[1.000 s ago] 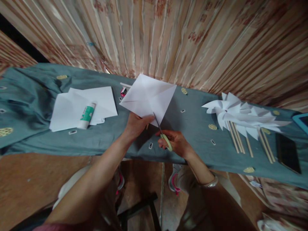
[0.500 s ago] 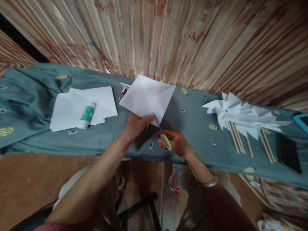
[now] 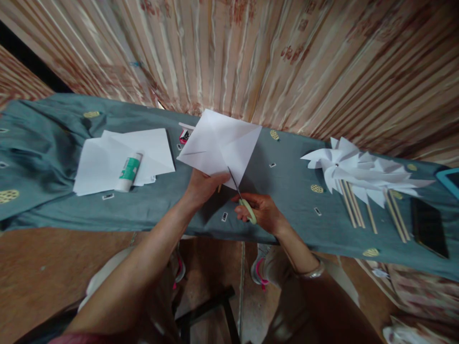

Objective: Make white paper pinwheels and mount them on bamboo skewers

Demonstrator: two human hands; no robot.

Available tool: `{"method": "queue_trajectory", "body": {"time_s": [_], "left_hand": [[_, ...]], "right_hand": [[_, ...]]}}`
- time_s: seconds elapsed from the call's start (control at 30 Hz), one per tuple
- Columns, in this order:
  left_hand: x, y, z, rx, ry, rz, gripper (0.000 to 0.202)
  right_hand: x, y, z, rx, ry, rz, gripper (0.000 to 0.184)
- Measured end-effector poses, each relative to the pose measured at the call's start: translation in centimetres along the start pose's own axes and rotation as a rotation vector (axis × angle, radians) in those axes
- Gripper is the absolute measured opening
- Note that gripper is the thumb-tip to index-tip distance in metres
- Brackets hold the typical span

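A square sheet of white paper (image 3: 224, 138) with diagonal creases is held up over the cloth, one corner toward me. My left hand (image 3: 204, 186) is closed on its near left edge, thumb on top. Scissors with pale green handles (image 3: 248, 211) are in my right hand (image 3: 263, 212), fingers closed around the loops. Their blades lie at the paper's near corner, along the crease. At the left corner of the sheet a short dark line like a slit shows. Behind the paper, a small red and black box (image 3: 185, 135) and a thin stick (image 3: 219, 188) are partly hidden.
On the left, a glue stick (image 3: 129, 172) lies on a stack of white paper (image 3: 95, 165). White paper pinwheels (image 3: 353, 165) on wooden sticks (image 3: 349, 203) lie at the right, beside a dark phone (image 3: 428, 227) and a blue-edged device (image 3: 450, 181). A pleated curtain (image 3: 229, 57) hangs behind the table.
The paper has tilted slightly, and the dark line near its left corner now shows. Both hands and the scissors stay almost where they were.
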State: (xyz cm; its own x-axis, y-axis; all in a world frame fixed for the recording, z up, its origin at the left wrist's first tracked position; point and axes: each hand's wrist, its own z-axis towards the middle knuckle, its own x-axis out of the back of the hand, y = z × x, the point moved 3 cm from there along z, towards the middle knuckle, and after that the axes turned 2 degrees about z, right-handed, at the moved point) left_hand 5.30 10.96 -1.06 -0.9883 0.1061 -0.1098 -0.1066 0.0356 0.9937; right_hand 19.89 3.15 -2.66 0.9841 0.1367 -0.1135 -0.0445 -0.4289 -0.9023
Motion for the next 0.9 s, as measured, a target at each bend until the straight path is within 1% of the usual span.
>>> {"method": "queue_trajectory", "body": {"time_s": [0.13, 0.2, 0.37, 0.5, 0.73, 0.9], "left_hand": [[-0.18, -0.13, -0.28, 0.077, -0.028, 0.037, 0.022], [-0.25, -0.05, -0.4, 0.096, -0.033, 0.046, 0.021], [-0.36, 0.42, -0.56, 0.089, -0.034, 0.037, 0.021], [-0.32, 0.29, -0.52, 0.084, -0.038, 0.03, 0.019], [-0.19, -0.14, -0.39, 0.076, -0.046, 0.042, 0.019], [-0.22, 0.01, -0.44, 0.08, -0.041, 0.047, 0.018]], "right_hand": [[0.04, -0.02, 0.01, 0.009, 0.009, 0.003, 0.043], [0.02, 0.01, 0.04, 0.014, 0.013, 0.004, 0.043], [-0.06, 0.09, 0.13, 0.011, 0.01, 0.006, 0.046], [-0.06, 0.19, 0.2, 0.002, 0.004, 0.004, 0.049], [-0.05, 0.18, 0.13, 0.024, 0.0, 0.002, 0.044], [-0.02, 0.21, 0.14, 0.028, 0.001, -0.001, 0.042]]}}
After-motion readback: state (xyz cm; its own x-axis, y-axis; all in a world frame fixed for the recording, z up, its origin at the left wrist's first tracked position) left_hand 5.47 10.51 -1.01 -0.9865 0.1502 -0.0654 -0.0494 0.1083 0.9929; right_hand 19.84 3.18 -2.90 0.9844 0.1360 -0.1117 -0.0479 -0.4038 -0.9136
